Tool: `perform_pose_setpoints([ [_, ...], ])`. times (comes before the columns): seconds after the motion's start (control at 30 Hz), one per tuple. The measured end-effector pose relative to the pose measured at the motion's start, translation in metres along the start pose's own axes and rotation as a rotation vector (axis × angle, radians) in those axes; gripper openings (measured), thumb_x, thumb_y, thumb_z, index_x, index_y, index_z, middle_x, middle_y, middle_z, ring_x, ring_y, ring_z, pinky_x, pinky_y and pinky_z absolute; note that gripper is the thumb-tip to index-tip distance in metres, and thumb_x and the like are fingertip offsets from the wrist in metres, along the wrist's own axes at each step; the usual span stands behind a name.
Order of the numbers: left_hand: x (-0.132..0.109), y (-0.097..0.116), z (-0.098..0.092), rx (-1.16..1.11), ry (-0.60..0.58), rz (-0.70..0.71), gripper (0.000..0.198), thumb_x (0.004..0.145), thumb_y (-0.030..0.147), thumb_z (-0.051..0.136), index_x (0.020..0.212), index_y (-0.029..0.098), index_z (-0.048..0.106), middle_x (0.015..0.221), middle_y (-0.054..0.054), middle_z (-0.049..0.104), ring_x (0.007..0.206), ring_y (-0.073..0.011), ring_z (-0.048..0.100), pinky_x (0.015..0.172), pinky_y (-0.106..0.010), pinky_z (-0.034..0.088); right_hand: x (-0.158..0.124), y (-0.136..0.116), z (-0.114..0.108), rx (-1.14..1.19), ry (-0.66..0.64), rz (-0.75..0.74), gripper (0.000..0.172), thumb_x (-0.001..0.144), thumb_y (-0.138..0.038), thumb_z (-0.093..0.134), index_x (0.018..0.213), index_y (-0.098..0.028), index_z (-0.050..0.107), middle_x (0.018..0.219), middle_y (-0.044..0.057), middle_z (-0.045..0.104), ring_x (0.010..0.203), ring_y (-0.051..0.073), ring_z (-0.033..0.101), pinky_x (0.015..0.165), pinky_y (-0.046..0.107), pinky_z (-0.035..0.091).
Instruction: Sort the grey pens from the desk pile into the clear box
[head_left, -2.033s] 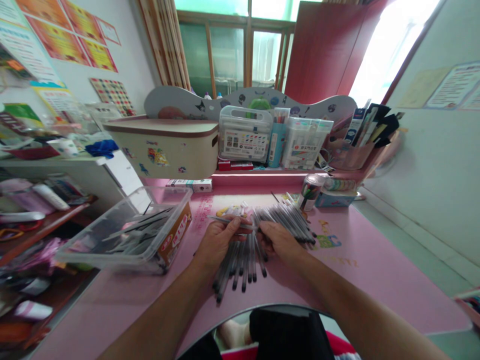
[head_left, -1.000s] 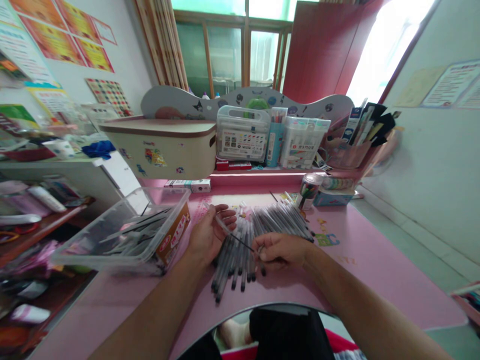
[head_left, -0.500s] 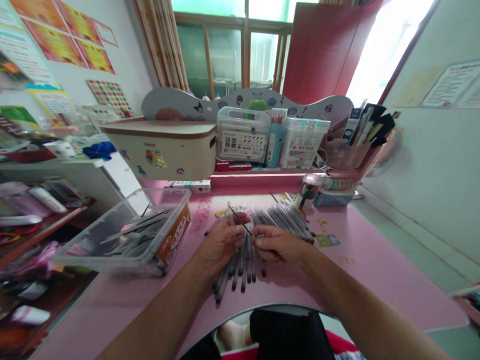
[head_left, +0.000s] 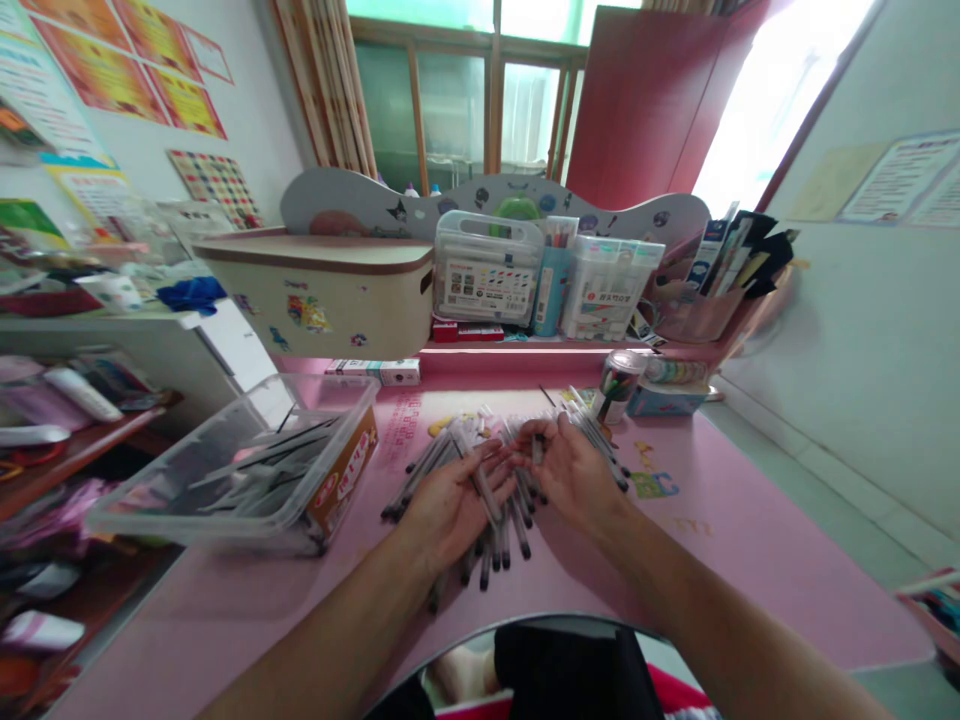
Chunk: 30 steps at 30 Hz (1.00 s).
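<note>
My left hand [head_left: 457,505] is turned palm up over the pink desk, its thumb and fingers holding a clear pen [head_left: 486,487] with a grey end. Close beside it, my right hand [head_left: 574,470] has curled fingers around a short grey-tipped piece, probably a pen's end. The fingertips of both hands nearly meet. Several clear pens with black caps [head_left: 504,545] lie fanned out beneath and between the hands. More pens [head_left: 600,440] lie behind my right hand, partly hidden by it.
A clear plastic bin [head_left: 202,520] with dark and grey strips stands at the left. At the back right is a jar of pens [head_left: 619,385] beside a blue box [head_left: 667,398]. A lidded cream box [head_left: 322,305] and marker cases [head_left: 487,275] sit on the shelf.
The thin dark stick between my hands no longer shows. My left hand has turned palm up with a clear pen, and my right hand has moved over the pens behind it, fingers curled.
</note>
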<state>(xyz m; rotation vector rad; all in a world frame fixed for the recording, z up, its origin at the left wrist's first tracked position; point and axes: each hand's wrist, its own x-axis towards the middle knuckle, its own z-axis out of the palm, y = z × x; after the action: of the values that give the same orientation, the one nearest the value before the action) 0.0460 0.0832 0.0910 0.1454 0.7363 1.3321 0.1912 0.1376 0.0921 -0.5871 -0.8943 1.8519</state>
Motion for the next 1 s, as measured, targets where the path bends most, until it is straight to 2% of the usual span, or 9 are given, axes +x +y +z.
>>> perform_pose_setpoints([
  [0.1,-0.001,-0.010,0.005,-0.052,-0.005,-0.049,0.017,0.086,0.005,0.051,0.092,0.012,0.065,0.104,-0.013,0.069,0.098,-0.0204,0.069,0.093,-0.036,0.056,-0.006,0.002,0.006,-0.008,-0.070,0.012,0.049,0.077,-0.068,0.062,0.085,-0.020,0.068,0.087,0.007,0.062,0.094,0.024,0.057,0.088,0.036,0.047],
  [0.23,-0.004,-0.017,0.009,-0.096,0.019,-0.043,0.023,0.083,-0.002,0.047,0.087,0.014,0.064,0.093,-0.010,0.069,0.088,-0.0172,0.070,0.092,-0.035,0.056,-0.015,0.006,0.010,-0.053,-0.183,0.078,0.062,0.077,-0.077,0.053,0.100,-0.021,0.069,0.104,0.008,0.063,0.103,0.025,0.056,0.095,0.039,0.043],
  [0.47,-0.005,-0.016,0.012,-0.138,0.061,0.010,0.024,0.087,-0.001,0.043,0.088,0.012,0.063,0.087,-0.010,0.069,0.082,-0.0170,0.069,0.087,-0.038,0.059,-0.022,0.004,0.012,-0.184,-0.316,-0.022,0.068,0.083,-0.076,0.042,0.115,-0.021,0.066,0.125,0.010,0.061,0.122,0.027,0.049,0.113,0.042,0.028],
  [0.57,-0.004,-0.013,0.012,-0.098,0.095,0.021,0.022,0.088,-0.002,0.042,0.090,0.010,0.062,0.090,-0.012,0.069,0.083,-0.0174,0.070,0.080,-0.033,0.061,-0.018,0.001,0.008,-0.176,-0.293,-0.090,0.064,0.086,-0.073,0.040,0.115,-0.022,0.064,0.126,0.010,0.060,0.128,0.026,0.047,0.114,0.041,0.029],
  [0.63,-0.005,-0.009,0.012,-0.043,0.140,0.035,0.021,0.088,-0.002,0.043,0.090,0.009,0.061,0.085,-0.011,0.067,0.074,-0.0150,0.069,0.069,-0.026,0.060,-0.014,-0.002,0.003,-0.222,-0.209,-0.168,0.058,0.089,-0.070,0.038,0.112,-0.022,0.063,0.121,0.009,0.062,0.123,0.026,0.050,0.108,0.041,0.036],
  [0.7,-0.009,-0.002,0.014,0.018,0.169,0.063,0.019,0.088,-0.002,0.044,0.089,0.009,0.060,0.076,-0.008,0.064,0.061,-0.0110,0.064,0.056,-0.020,0.056,-0.010,-0.005,-0.002,-0.406,-0.106,-0.260,0.045,0.092,-0.060,0.042,0.105,-0.022,0.063,0.109,0.008,0.063,0.109,0.024,0.056,0.096,0.038,0.043],
  [0.77,-0.015,0.007,0.016,0.077,0.161,0.133,0.019,0.088,-0.002,0.045,0.088,0.010,0.060,0.072,-0.005,0.061,0.053,-0.0083,0.058,0.047,-0.016,0.050,-0.007,-0.008,-0.007,-0.725,-0.070,-0.286,0.025,0.090,-0.042,0.050,0.094,-0.021,0.062,0.091,0.004,0.063,0.090,0.020,0.058,0.082,0.033,0.045],
  [0.87,-0.034,0.026,0.022,0.174,0.096,0.299,0.018,0.086,-0.002,0.048,0.086,0.010,0.062,0.072,-0.005,0.060,0.054,-0.0073,0.055,0.043,-0.013,0.043,-0.007,-0.011,-0.009,-1.232,-0.218,-0.160,0.008,0.082,-0.021,0.054,0.078,-0.018,0.060,0.071,0.000,0.058,0.068,0.015,0.052,0.065,0.028,0.038],
  [1.0,-0.065,0.057,0.030,0.295,0.005,0.508,0.015,0.081,0.002,0.055,0.086,0.012,0.065,0.074,-0.003,0.060,0.055,-0.0072,0.052,0.044,-0.013,0.042,-0.015,-0.010,-0.004,-1.670,-0.399,-0.054,0.011,0.078,-0.015,0.056,0.070,-0.016,0.063,0.068,0.002,0.061,0.064,0.015,0.051,0.060,0.027,0.028],
])
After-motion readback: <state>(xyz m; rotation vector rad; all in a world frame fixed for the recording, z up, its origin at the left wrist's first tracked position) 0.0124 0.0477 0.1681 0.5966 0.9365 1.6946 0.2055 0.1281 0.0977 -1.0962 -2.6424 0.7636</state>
